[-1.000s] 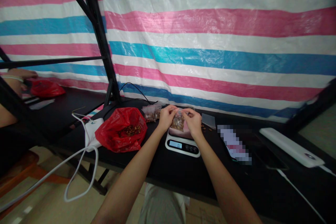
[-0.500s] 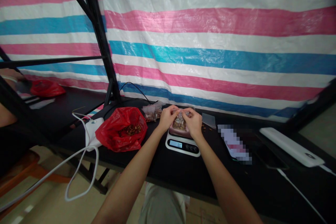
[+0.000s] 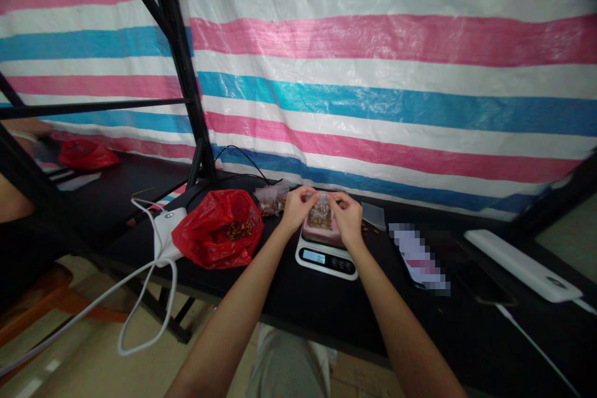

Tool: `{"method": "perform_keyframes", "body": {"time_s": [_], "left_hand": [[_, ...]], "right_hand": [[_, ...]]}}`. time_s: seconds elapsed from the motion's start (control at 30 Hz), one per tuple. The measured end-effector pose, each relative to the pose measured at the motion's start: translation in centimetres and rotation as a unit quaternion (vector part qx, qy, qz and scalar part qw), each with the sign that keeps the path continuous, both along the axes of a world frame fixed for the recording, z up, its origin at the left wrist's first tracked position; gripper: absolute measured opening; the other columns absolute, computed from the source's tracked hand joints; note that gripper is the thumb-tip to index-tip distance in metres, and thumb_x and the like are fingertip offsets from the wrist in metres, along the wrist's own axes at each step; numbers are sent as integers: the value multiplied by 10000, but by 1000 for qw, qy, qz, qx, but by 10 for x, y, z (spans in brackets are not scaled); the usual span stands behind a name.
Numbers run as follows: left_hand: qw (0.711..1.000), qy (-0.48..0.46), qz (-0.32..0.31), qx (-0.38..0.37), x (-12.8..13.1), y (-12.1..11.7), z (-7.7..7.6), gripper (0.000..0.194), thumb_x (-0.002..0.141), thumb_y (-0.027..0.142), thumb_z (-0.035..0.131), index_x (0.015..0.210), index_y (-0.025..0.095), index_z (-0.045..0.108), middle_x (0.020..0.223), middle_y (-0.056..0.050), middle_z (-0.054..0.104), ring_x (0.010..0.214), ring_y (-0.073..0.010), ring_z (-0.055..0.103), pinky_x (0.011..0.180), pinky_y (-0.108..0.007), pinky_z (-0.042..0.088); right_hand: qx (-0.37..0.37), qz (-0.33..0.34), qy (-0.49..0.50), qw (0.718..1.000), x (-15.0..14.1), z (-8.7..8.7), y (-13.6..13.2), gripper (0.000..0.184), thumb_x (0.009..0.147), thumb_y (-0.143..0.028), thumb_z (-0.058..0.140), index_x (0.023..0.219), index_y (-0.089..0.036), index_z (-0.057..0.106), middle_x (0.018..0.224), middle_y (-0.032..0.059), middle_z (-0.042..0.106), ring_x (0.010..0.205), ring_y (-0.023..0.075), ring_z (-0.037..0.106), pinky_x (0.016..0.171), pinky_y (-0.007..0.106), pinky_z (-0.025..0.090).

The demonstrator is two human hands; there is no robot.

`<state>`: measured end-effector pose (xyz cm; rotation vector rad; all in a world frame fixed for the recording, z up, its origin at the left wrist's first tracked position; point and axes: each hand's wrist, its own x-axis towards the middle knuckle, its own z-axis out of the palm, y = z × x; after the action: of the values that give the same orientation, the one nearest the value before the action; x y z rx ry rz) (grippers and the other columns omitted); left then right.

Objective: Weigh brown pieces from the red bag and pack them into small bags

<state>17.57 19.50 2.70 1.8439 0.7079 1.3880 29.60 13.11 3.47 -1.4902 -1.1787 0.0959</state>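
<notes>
Between my two hands is a small clear plastic bag (image 3: 319, 219) with brownish bits in its lower part. My left hand (image 3: 300, 206) pinches the bag's top edge on the left. The fingers of my right hand (image 3: 346, 214) pinch the same edge on the right. Under the bag stands a white digital kitchen scale (image 3: 326, 263) with a pinkish top and a lit display; whether the bag rests on it I cannot tell. Left of the scale, an open red plastic bag (image 3: 219, 230) holds loose brown pieces. Filled clear bags (image 3: 273, 199) lie behind my left hand.
A flat clear bag (image 3: 373, 216) and a few loose bits lie right of the scale. Farther right are a phone (image 3: 420, 258), a dark device (image 3: 485, 280) and a white power bank (image 3: 522, 264). A white power strip (image 3: 168, 230) with cables is at left. Another person's arm (image 3: 13, 196) shows far left.
The bag looks flatter and more spread between my hands, which keep pinching its top edge. The whole view has shifted very slightly.
</notes>
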Motion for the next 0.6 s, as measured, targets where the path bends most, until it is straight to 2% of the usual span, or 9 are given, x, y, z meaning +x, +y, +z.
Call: {"method": "perform_keyframes", "body": {"time_s": [0.1,0.27,0.47,0.6], "left_hand": [[1000,7,-29,4,1,-1,1,232,754,359,579,775,136,638,686,-21,629,613,-121,559,576,-210,431],[998,-10,-58,8,2,-2,1,204,748,334,592,745,135,635,695,-27,644,660,-139,592,636,-230,451],[998,-11,-58,-1,2,-1,0,212,733,336,610,714,128,647,644,-19,643,590,-124,579,573,-214,437],[999,-22,-21,-24,2,0,-1,248,698,366,644,720,123,684,680,-47,679,594,-140,590,566,-228,445]], "right_hand": [[21,21,-3,1000,1,-2,2,292,723,-444,549,728,-176,667,641,7,642,444,111,480,474,226,352],[11,16,-26,999,1,-3,1,277,728,-441,549,750,-190,666,582,-8,616,425,109,466,455,223,331],[-5,18,-11,1000,3,-5,4,251,701,-423,572,721,-191,664,591,-4,624,440,113,472,452,224,326],[11,39,43,998,5,-7,7,291,698,-451,569,720,-178,667,632,10,643,446,114,472,461,231,347]]}}
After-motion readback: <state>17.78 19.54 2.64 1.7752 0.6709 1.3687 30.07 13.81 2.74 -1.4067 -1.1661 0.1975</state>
